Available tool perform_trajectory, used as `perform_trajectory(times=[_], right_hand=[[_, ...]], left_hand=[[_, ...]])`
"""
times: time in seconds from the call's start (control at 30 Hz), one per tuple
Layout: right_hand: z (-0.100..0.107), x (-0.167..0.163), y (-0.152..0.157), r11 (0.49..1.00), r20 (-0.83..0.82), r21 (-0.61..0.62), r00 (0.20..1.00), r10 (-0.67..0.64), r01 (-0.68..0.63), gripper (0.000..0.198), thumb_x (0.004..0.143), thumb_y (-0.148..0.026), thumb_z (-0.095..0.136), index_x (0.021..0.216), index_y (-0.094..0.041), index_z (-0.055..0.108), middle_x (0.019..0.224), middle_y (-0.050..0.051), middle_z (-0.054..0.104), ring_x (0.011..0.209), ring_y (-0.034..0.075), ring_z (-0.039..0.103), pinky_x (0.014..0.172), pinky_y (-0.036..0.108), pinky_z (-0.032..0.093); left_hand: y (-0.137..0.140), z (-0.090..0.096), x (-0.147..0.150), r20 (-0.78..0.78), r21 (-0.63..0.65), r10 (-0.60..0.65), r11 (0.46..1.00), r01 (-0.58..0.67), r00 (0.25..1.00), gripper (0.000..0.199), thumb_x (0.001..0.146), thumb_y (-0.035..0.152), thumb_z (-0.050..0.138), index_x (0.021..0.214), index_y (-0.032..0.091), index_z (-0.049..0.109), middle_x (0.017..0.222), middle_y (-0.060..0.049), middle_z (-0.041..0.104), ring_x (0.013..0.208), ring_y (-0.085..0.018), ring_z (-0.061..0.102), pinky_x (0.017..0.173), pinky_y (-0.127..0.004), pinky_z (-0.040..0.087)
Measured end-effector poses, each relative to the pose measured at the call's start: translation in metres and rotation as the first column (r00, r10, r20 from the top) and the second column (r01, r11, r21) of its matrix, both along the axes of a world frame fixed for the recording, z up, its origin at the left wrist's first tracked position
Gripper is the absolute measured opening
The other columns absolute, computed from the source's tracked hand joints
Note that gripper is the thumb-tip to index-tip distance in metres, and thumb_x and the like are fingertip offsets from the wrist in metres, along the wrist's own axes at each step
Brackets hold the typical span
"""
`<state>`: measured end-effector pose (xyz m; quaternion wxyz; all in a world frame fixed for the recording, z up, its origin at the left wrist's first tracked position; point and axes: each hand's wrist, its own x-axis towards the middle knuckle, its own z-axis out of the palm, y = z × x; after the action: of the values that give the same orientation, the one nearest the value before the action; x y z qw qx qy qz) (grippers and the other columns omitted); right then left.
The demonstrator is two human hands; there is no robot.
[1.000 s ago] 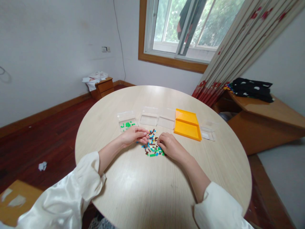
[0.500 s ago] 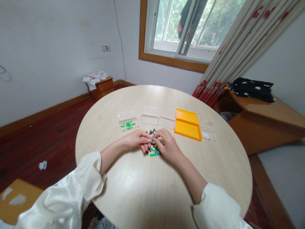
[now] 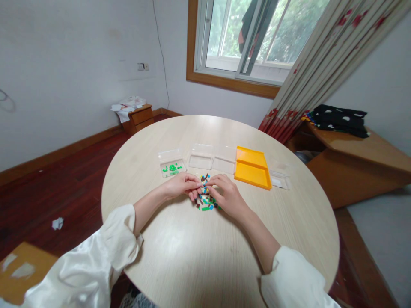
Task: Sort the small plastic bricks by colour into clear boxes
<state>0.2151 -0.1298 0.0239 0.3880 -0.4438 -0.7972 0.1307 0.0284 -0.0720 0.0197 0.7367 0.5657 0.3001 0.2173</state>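
A loose pile of small building bricks [image 3: 207, 201] in green, blue, brown, yellow and white lies on the round table [image 3: 192, 252]. Over its left side, my left hand [image 3: 183, 187] has thumb and forefinger pinched together; whatever is between them is too small to name. My right hand [image 3: 226, 193] hovers at the pile's right side, thumb and forefinger brought close together in a pinch, its contents also unclear. The two sets of fingertips are a short way apart. Part of the pile is hidden beneath the hands.
Behind my left hand stands an open clear box [image 3: 173, 168] with green bricks in it. Two more clear boxes, one [image 3: 201, 160] and another [image 3: 224, 164], stand beside it. To the right are an open yellow case [image 3: 253, 175] and a small clear box [image 3: 280, 180].
My fingertips have moved slightly apart, with the left hand a little farther left, so more of the brick pile shows between them. The boxes stay in place.
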Motion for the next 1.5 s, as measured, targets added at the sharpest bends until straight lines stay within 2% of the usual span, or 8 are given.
perform_trajectory(times=[0.13,0.27,0.43,0.53,0.67,1.0,1.33,1.5], right_hand=[[0.0,0.011,0.001,0.989,0.153,-0.084,0.982,-0.109,0.123,0.01,0.081,-0.013,0.055,0.079,-0.019,0.063,0.084,0.005,0.062,0.085,0.018,0.055,0.078,0.031,0.042],[0.001,0.017,0.0,0.957,0.325,-0.178,0.931,-0.164,0.231,0.007,0.079,-0.02,0.06,0.073,-0.017,0.063,0.081,0.004,0.062,0.08,0.017,0.056,0.075,0.03,0.04],[0.003,0.015,0.0,0.936,0.412,-0.198,0.891,-0.189,0.29,0.008,0.078,-0.025,0.063,0.075,-0.017,0.064,0.082,0.005,0.063,0.08,0.018,0.056,0.072,0.029,0.039],[0.003,0.013,-0.001,0.932,0.433,-0.2,0.881,-0.193,0.303,0.007,0.078,-0.023,0.063,0.076,-0.016,0.065,0.084,0.006,0.063,0.082,0.018,0.057,0.074,0.029,0.039],[0.003,0.012,-0.001,0.932,0.442,-0.198,0.876,-0.191,0.302,0.007,0.079,-0.02,0.06,0.077,-0.016,0.065,0.085,0.006,0.063,0.082,0.018,0.057,0.074,0.029,0.039],[0.004,0.011,-0.001,0.933,0.444,-0.212,0.879,-0.172,0.29,0.009,0.081,-0.016,0.057,0.078,-0.015,0.065,0.086,0.006,0.063,0.084,0.018,0.057,0.077,0.029,0.039],[0.002,0.012,-0.001,0.934,0.331,-0.22,0.922,-0.199,0.281,0.019,0.082,-0.011,0.049,0.081,-0.017,0.066,0.08,0.005,0.068,0.075,0.016,0.061,0.071,0.027,0.042],[0.001,0.012,0.001,0.938,0.266,-0.228,0.944,-0.197,0.261,0.02,0.081,-0.011,0.048,0.08,-0.017,0.067,0.077,0.005,0.069,0.072,0.016,0.062,0.071,0.027,0.045]], left_hand=[[0.01,0.01,-0.011,-0.024,0.145,0.2,0.97,-0.195,0.98,0.029,0.072,0.036,0.07,0.068,0.009,0.06,0.053,-0.001,0.06,0.044,-0.008,0.054,0.045,-0.02,0.046],[0.024,0.013,-0.027,-0.041,0.402,0.511,0.796,-0.454,0.859,0.022,0.074,0.033,0.064,0.072,0.011,0.059,0.057,0.002,0.059,0.042,-0.006,0.049,0.045,-0.019,0.04],[0.036,0.007,-0.042,-0.136,0.775,0.702,0.515,-0.367,0.699,0.021,0.076,0.03,0.054,0.074,0.012,0.063,0.061,-0.001,0.061,0.053,-0.011,0.052,0.053,-0.022,0.039],[0.037,0.003,-0.046,-0.219,0.885,0.738,0.425,-0.188,0.638,0.022,0.078,0.027,0.051,0.078,0.012,0.067,0.069,-0.005,0.066,0.062,-0.015,0.056,0.06,-0.025,0.04],[0.038,0.002,-0.048,-0.297,0.913,0.745,0.405,-0.051,0.598,0.023,0.08,0.024,0.049,0.082,0.013,0.069,0.078,-0.009,0.069,0.069,-0.018,0.06,0.066,-0.026,0.041],[0.039,0.0,-0.051,-0.386,0.904,0.762,0.424,0.05,0.521,0.025,0.08,0.022,0.047,0.085,0.014,0.07,0.086,-0.011,0.07,0.075,-0.021,0.061,0.069,-0.029,0.043],[0.037,0.0,-0.049,-0.363,0.914,0.773,0.403,0.04,0.521,0.022,0.079,0.024,0.048,0.082,0.014,0.068,0.088,-0.011,0.068,0.085,-0.024,0.06,0.077,-0.032,0.044],[0.035,0.001,-0.045,-0.317,0.919,0.753,0.394,-0.009,0.577,0.02,0.079,0.023,0.05,0.081,0.013,0.068,0.085,-0.01,0.068,0.079,-0.021,0.059,0.076,-0.031,0.043]])
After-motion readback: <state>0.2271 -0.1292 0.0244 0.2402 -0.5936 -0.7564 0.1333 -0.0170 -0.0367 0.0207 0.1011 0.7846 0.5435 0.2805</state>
